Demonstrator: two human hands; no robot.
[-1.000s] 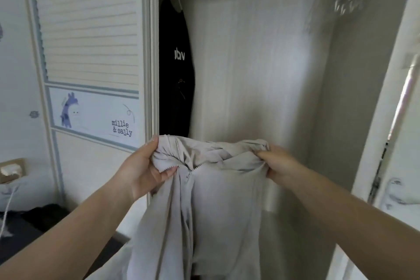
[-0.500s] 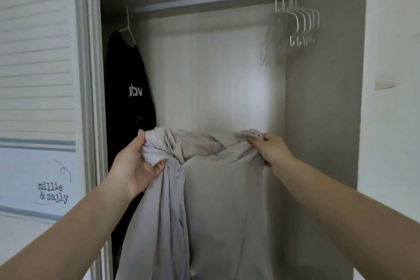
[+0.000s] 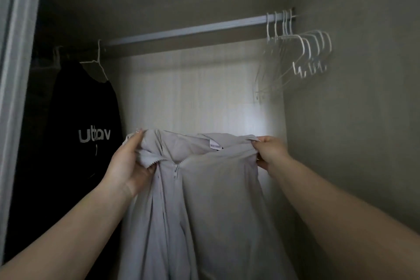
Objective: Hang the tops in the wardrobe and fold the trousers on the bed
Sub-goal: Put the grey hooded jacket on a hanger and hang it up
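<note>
A light grey zip-up top (image 3: pixel 211 207) hangs in front of the open wardrobe, held up by its shoulders. My left hand (image 3: pixel 128 161) grips its left shoulder next to the zip. My right hand (image 3: pixel 270 151) pinches the right shoulder. A small white label shows inside the collar. Above runs the wardrobe rail (image 3: pixel 181 30). Several empty white hangers (image 3: pixel 302 52) hang bunched at its right end. A black top with white lettering (image 3: pixel 84 143) hangs on a white hanger at the rail's left end.
The wardrobe's pale back panel (image 3: pixel 193 88) lies behind the grey top. Its grey side wall (image 3: pixel 352 98) stands close on the right. The sliding door frame (image 3: pixel 16 75) borders the left. The rail is bare between the black top and the empty hangers.
My view has turned right and tilted up, closer into the wardrobe; the rail and hangers are now in plain sight. Both hands have lifted the grey top a little and spread its collar.
</note>
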